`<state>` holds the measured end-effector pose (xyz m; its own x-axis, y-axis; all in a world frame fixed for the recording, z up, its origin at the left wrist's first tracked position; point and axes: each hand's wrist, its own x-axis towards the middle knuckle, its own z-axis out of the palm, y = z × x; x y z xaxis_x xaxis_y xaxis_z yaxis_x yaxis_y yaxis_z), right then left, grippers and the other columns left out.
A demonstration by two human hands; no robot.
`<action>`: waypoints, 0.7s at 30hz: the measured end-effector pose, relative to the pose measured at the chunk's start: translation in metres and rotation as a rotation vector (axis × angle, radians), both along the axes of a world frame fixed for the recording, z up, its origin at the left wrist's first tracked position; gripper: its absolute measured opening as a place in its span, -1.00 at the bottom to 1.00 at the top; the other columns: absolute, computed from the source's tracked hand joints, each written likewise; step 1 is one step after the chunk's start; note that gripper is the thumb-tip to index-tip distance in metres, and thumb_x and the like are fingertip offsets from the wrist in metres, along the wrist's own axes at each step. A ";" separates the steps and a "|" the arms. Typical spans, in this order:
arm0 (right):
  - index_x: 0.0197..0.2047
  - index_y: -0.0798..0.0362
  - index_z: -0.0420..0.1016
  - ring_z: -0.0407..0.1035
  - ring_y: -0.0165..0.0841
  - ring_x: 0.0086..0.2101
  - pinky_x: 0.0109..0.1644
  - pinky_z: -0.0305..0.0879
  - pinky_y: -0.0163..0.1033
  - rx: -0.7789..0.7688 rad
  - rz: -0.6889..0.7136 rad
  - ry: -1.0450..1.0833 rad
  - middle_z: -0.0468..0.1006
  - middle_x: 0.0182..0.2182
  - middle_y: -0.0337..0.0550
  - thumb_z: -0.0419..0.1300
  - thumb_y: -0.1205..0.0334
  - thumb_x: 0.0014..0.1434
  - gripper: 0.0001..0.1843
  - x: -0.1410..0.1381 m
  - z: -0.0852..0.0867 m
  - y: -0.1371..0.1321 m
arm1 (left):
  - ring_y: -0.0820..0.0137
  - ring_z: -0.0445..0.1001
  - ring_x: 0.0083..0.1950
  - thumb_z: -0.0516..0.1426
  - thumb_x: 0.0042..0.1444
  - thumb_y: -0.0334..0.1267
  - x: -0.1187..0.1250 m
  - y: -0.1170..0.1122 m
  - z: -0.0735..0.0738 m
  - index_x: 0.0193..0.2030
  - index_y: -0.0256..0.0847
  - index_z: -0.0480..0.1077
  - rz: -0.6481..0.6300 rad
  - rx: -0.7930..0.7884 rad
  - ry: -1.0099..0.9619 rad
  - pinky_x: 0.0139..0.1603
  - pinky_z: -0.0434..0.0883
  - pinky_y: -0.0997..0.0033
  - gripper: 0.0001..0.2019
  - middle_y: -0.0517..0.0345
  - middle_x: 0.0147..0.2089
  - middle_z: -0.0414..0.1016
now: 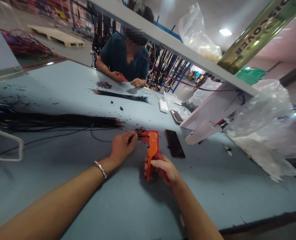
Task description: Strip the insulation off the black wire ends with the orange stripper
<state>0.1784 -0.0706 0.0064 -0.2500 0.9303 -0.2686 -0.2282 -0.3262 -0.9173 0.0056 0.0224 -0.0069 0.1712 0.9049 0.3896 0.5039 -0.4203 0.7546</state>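
My right hand (164,168) is wrapped round the handles of an orange and red wire stripper (152,145), its jaws pointing up and to the left. My left hand (124,146) is closed in a pinch just left of the jaws. A thin black cable (101,140) loops over the table into this hand; its tip is hidden by the fingers. Behind the jaws lies a small pile of dark and coppery cut ends (140,132). Beyond my left hand stretches a thick bundle of black cables (63,121) with coppery ends toward the middle.
A dark phone (175,143) lies right of the stripper. Across the table a co-worker (128,60) holds a red tool near a smaller cable bundle (121,96). A shelf (177,50) slants overhead. Plastic bags (262,110) crowd the right; a white bent rod (20,150) juts in left.
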 end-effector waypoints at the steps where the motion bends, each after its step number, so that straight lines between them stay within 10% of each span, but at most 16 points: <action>1: -0.26 0.16 0.43 0.47 -0.31 -0.50 -0.51 0.36 -0.28 0.001 0.001 -0.003 0.51 -0.45 -0.14 0.25 0.18 -0.02 -0.73 0.000 0.000 0.000 | 0.48 0.27 -0.51 -0.02 0.14 -0.19 0.000 0.000 0.000 -0.42 -0.25 0.41 -0.020 -0.003 -0.027 -0.42 0.17 0.50 -0.74 0.22 -0.56 0.33; 12: -0.22 0.14 0.43 0.46 -0.29 -0.44 -0.42 0.40 -0.21 0.044 -0.018 0.027 0.51 -0.41 -0.11 0.27 0.15 0.00 -0.70 0.005 0.001 0.001 | 0.49 0.27 -0.51 -0.03 0.13 -0.24 -0.001 -0.002 0.003 -0.39 -0.26 0.40 -0.128 0.027 -0.091 -0.43 0.20 0.52 -0.77 0.23 -0.55 0.36; 21: -0.30 0.12 0.42 0.35 -0.34 -0.43 -0.33 0.28 -0.25 0.263 -0.067 -0.499 0.45 -0.46 -0.19 0.24 0.13 0.02 -0.76 0.005 0.015 -0.002 | 0.52 0.23 -0.52 -0.01 0.12 -0.23 0.001 -0.005 0.005 -0.46 -0.26 0.34 -0.152 0.020 -0.186 -0.47 0.18 0.55 -0.77 0.27 -0.58 0.30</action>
